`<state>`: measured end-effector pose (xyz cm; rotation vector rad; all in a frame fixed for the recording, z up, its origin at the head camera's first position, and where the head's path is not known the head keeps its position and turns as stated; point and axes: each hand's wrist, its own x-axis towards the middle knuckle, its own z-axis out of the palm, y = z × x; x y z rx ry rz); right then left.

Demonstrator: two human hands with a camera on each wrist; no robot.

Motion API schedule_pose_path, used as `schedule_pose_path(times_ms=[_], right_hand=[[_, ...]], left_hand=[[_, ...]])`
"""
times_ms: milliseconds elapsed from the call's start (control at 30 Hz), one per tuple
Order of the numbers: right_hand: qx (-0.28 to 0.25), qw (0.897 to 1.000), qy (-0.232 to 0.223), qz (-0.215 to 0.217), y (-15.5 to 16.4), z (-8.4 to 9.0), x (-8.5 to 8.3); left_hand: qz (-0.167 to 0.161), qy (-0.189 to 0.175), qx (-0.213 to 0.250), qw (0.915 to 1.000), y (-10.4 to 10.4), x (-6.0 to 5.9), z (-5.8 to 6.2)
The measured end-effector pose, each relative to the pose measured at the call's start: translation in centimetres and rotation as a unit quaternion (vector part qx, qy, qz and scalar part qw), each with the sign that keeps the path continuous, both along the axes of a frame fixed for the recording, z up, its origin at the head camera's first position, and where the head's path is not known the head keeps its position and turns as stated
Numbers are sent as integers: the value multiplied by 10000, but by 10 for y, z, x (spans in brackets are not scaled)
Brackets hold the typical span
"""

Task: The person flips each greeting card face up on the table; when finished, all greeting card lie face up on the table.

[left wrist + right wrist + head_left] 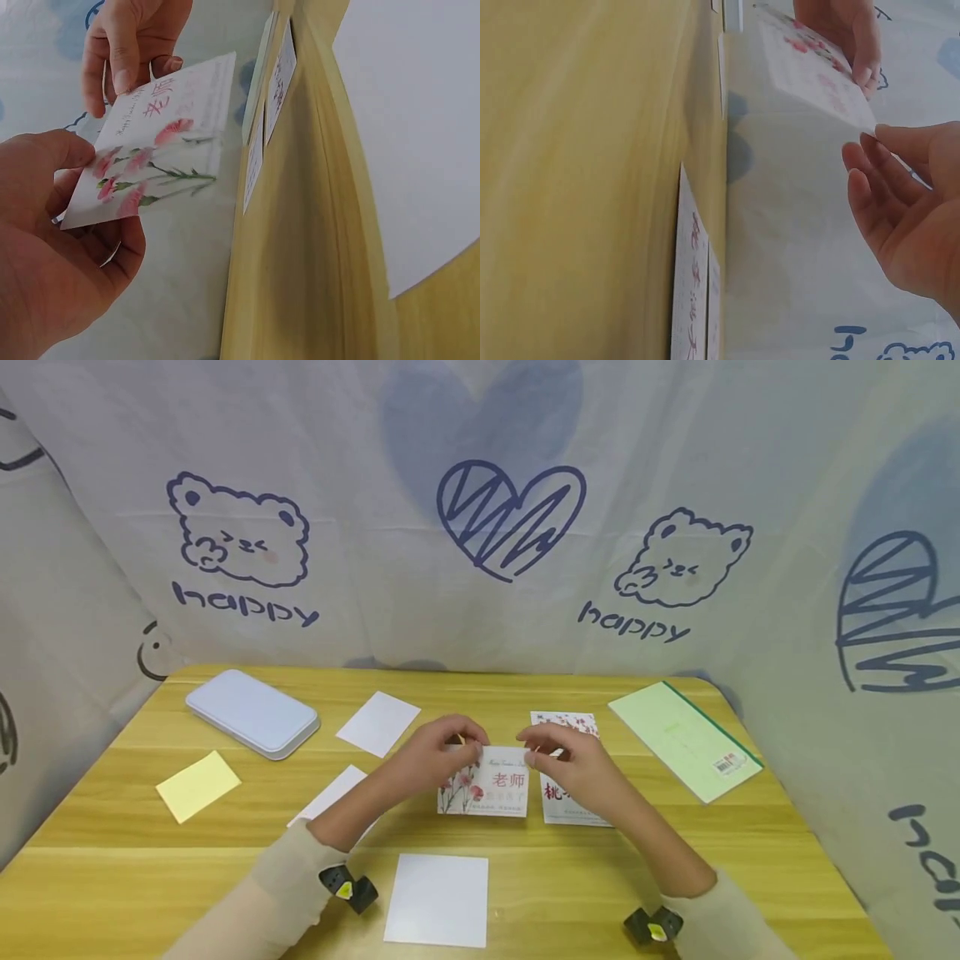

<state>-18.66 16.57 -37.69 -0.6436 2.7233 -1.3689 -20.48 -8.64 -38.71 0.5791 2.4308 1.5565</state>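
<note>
A greeting card (498, 802) printed with pink carnations and red characters is held up above the table by both hands. My left hand (444, 753) pinches its upper left corner; the left wrist view shows the thumb lying on the face of the card (154, 142) and other fingers behind it. At the opposite top corner, my right hand (573, 764) pinches the edge between thumb and index finger, its other fingers loosely bent in the right wrist view. Partly behind the right hand, a second card with red characters (562, 810) lies on the table, beside a floral card (566, 718).
On the wooden table (585, 893) lie a white square sheet (437, 900) in front, two more white sheets (378, 724) at left, and a yellow note (198, 786). A pale blue case (252, 710) sits back left, a green notebook (678, 735) at right. Printed cloth hangs behind.
</note>
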Motion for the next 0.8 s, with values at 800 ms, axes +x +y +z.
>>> schedule_pose_path(times_ms=[800], right_hand=[[810, 9949, 14, -608, 1, -18, -80]], left_hand=[[122, 89, -607, 9980, -16, -80, -13]])
